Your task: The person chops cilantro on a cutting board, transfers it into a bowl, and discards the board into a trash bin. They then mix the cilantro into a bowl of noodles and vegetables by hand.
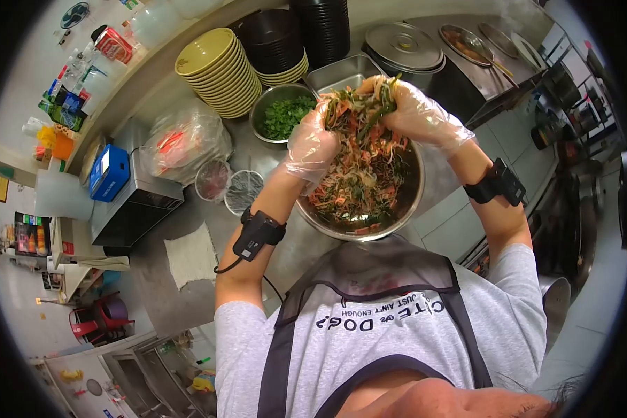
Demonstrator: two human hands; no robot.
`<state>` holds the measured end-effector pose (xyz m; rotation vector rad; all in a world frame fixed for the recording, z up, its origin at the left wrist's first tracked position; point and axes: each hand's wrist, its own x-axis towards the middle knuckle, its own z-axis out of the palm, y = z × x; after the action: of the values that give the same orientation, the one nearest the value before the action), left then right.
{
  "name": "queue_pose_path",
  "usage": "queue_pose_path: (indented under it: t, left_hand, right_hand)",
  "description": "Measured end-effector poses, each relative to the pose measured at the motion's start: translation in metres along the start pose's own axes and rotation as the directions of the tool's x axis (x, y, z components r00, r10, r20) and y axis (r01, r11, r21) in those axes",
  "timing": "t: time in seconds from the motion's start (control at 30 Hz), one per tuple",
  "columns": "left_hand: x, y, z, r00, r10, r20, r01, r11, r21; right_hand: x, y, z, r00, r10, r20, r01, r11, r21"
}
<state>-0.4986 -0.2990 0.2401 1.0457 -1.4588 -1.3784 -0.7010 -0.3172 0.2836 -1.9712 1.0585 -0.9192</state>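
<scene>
Both hands wear clear plastic gloves and hold up a tangle of shredded salad (362,174), with green strips, orange shreds and thin noodles, over a large steel bowl (414,202). My left hand (312,148) is closed round the left side of the clump. On the right side, my right hand (414,115) has its fingers wrapped round green strips. More of the mix lies in the bowl below. Just left of the hands sits a smaller metal bowl (259,104) of chopped green herbs (285,117).
Yellow bowls (219,73) and black bowls (320,31) stand stacked behind. A steel tray (345,73) and lidded pot (404,47) are at the back. Leftward are wrapped containers (244,189), a plastic bag (184,143), a blue device (109,173) and a white cloth (190,256).
</scene>
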Motion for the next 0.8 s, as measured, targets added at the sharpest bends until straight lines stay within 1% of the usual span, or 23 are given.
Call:
queue_pose_path:
  t: [0.03,0.07,0.1,0.13,0.17,0.2,0.23,0.27,0.3,0.33,0.37,0.4,0.43,0.47,0.5,0.53,0.6,0.63,0.67,0.7,0.73,0.8]
  left_hand:
    - [0.007,-0.007,-0.007,1.0,0.021,-0.009,-0.019,0.991,0.13]
    - [0.012,-0.012,-0.011,0.999,0.043,-0.015,-0.038,0.966,0.258]
    - [0.015,-0.018,-0.01,0.995,0.073,-0.061,-0.057,0.973,0.224]
    - [0.016,-0.023,-0.012,0.996,0.072,-0.058,-0.057,0.973,0.223]
    - [0.012,-0.009,-0.011,0.997,0.058,-0.053,-0.038,0.946,0.323]
    - [0.011,-0.002,-0.011,0.998,0.044,-0.051,-0.018,0.907,0.42]
    - [0.017,-0.019,-0.016,0.994,0.07,-0.086,-0.018,0.868,0.496]
    - [0.017,-0.025,-0.018,0.994,0.07,-0.085,-0.019,0.868,0.495]
    - [0.017,-0.029,-0.02,0.995,0.041,-0.089,0.014,0.839,0.544]
    - [0.018,-0.033,-0.022,0.995,0.013,-0.094,0.045,0.805,0.591]
    - [0.018,-0.038,-0.024,0.996,0.013,-0.094,0.045,0.806,0.59]
    - [0.017,-0.042,-0.026,1.0,0.021,-0.019,-0.006,0.811,0.585]
    - [0.017,-0.049,-0.029,0.998,0.029,0.055,-0.056,0.816,0.576]
    - [0.016,-0.058,-0.031,0.998,0.029,0.056,-0.056,0.816,0.576]
    - [0.016,-0.07,-0.034,0.997,-0.024,0.076,-0.025,0.809,0.587]
    - [0.018,-0.086,-0.038,0.992,-0.077,0.095,0.005,0.8,0.599]
    - [0.022,-0.128,-0.046,0.993,-0.083,0.086,0.014,0.798,0.603]
    - [0.02,-0.143,-0.049,0.994,-0.109,0.019,0.069,0.745,0.663]
    - [0.019,-0.157,-0.053,0.99,-0.128,-0.051,0.125,0.687,0.716]
    - [0.018,-0.169,-0.057,0.981,-0.178,-0.078,0.175,0.641,0.747]
    - [0.015,-0.172,-0.044,0.894,-0.363,-0.263,0.446,0.662,0.602]
    - [0.02,-0.231,-0.043,0.76,-0.583,-0.287,0.59,0.434,0.681]
  right_hand:
    - [0.001,-0.002,-0.006,0.987,0.152,0.049,-0.151,0.988,-0.015]
    - [0.003,-0.015,-0.01,0.949,0.3,0.094,-0.297,0.954,-0.037]
    - [0.004,-0.009,-0.009,0.949,0.302,0.091,-0.3,0.953,-0.037]
    - [0.006,0.003,-0.006,0.989,0.15,0.003,-0.149,0.987,-0.06]
    - [0.009,-0.001,-0.004,0.997,-0.011,-0.079,0.004,0.995,-0.097]
    - [0.008,-0.008,-0.006,0.997,-0.01,-0.081,0.002,0.995,-0.098]
    - [0.006,-0.02,-0.01,0.987,0.157,-0.016,-0.158,0.985,-0.073]
    - [0.005,-0.03,-0.011,0.947,0.318,0.053,-0.315,0.947,-0.058]
    - [0.004,-0.03,-0.01,0.947,0.318,0.052,-0.315,0.947,-0.058]
    - [0.003,-0.029,-0.01,0.946,0.314,0.086,-0.309,0.949,-0.066]
    - [0.003,-0.028,-0.009,0.943,0.309,0.121,-0.302,0.951,-0.074]
    - [0.004,-0.021,-0.008,0.943,0.309,0.121,-0.302,0.95,-0.074]
    - [0.004,-0.008,-0.006,0.957,0.25,0.149,-0.237,0.966,-0.103]
    - [0.004,0.005,-0.004,0.965,0.191,0.178,-0.169,0.977,-0.13]
    - [0.003,0.009,-0.001,0.975,0.128,0.181,-0.095,0.979,-0.182]
    - [0.002,0.008,0.001,0.949,0.253,0.189,-0.211,0.953,-0.215]
    - [0.003,0.065,0.013,0.955,0.158,0.252,-0.077,0.95,-0.303]
    - [-0.001,0.084,0.02,0.937,0.223,0.269,-0.131,0.938,-0.32]
    - [-0.004,0.111,0.028,0.919,0.231,0.32,-0.121,0.936,-0.33]
    - [-0.009,0.129,0.032,0.876,0.254,0.41,-0.088,0.92,-0.382]
    - [-0.014,0.144,0.035,0.823,0.28,0.494,-0.048,0.902,-0.43]
    - [-0.032,0.169,0.045,0.759,0.384,0.526,-0.067,0.849,-0.523]
